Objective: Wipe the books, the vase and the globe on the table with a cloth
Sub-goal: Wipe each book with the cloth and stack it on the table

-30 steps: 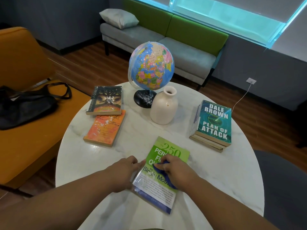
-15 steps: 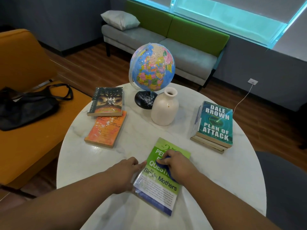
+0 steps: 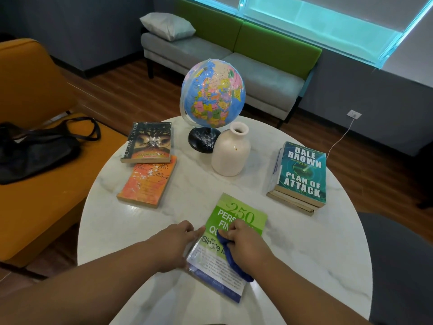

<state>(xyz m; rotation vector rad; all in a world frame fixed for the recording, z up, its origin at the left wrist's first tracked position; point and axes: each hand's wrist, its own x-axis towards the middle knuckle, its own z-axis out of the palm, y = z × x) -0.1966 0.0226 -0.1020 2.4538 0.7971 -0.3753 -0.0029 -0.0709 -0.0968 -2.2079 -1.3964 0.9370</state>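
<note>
A green and white book (image 3: 236, 213) lies at the near side of the round white marble table (image 3: 304, 249). My right hand (image 3: 248, 245) grips a blue cloth (image 3: 230, 258) and presses it on the book's cover. My left hand (image 3: 174, 242) rests against the book's left edge, fingers curled at it. Behind stand a globe (image 3: 213, 95) on a black base and a cream vase (image 3: 230, 150). A dark book (image 3: 148, 143) and an orange book (image 3: 148, 181), both with white specks, lie at the left. A teal book (image 3: 302, 172) tops a stack at the right.
An orange seat (image 3: 35, 90) with a black bag (image 3: 35, 146) stands to the left of the table. A grey and green sofa (image 3: 225, 50) with a pillow is behind it. A dark chair (image 3: 400, 266) is at the right. A white cable (image 3: 338, 139) hangs from a wall socket.
My right hand with the cloth has slid on the green book's cover, up and then back down a little. My left hand has stayed at the book's edge.
</note>
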